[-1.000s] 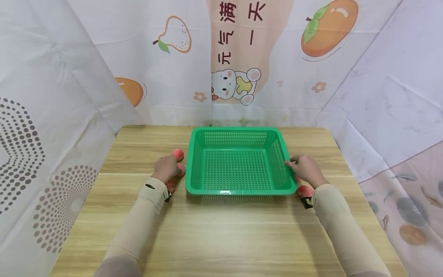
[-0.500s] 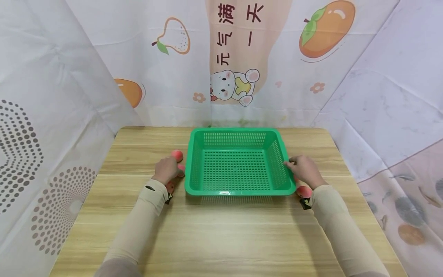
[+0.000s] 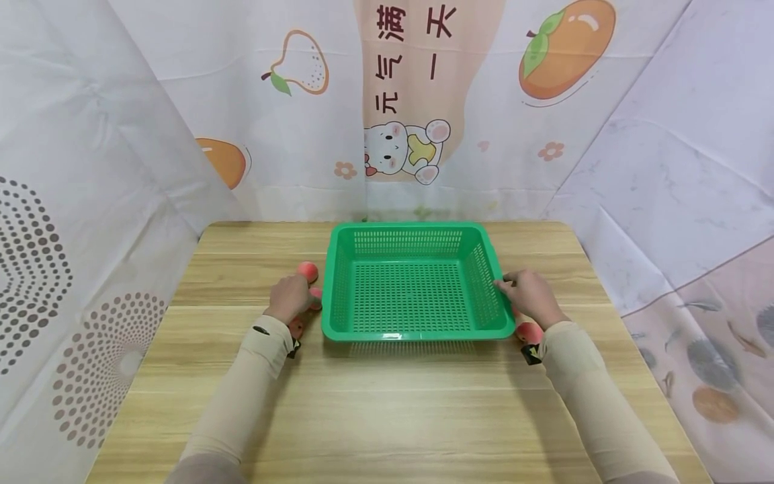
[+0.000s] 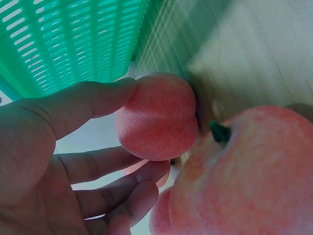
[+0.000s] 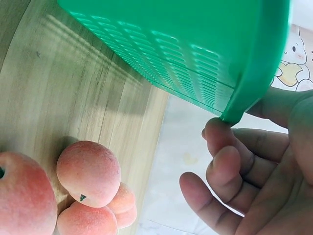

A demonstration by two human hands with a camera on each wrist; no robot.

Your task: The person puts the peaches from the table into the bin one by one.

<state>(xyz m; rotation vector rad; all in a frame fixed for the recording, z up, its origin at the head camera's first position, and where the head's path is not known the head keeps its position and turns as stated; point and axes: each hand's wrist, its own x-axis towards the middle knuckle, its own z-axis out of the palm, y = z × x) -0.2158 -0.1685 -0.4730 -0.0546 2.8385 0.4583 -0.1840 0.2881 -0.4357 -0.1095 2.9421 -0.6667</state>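
Observation:
My left hand is left of a green plastic basket. Its thumb and fingers pinch a pink-red peach, which sits on the table close to the basket's wall. A bigger-looking peach with a green stem lies nearer the left wrist camera. Beyond my fingers, another peach shows in the head view. My right hand grips the basket's right rim between thumb and fingers. Below that hand, several peaches lie grouped on the table. No contents show in the basket.
The wooden table runs up to a white printed curtain behind the basket. More cloth hangs along the left and right sides. A peach lies beside my right wrist, near the basket's front right corner.
The view has shifted slightly, so everything appears a little further left. Both hands, the basket and the peaches keep their places relative to each other.

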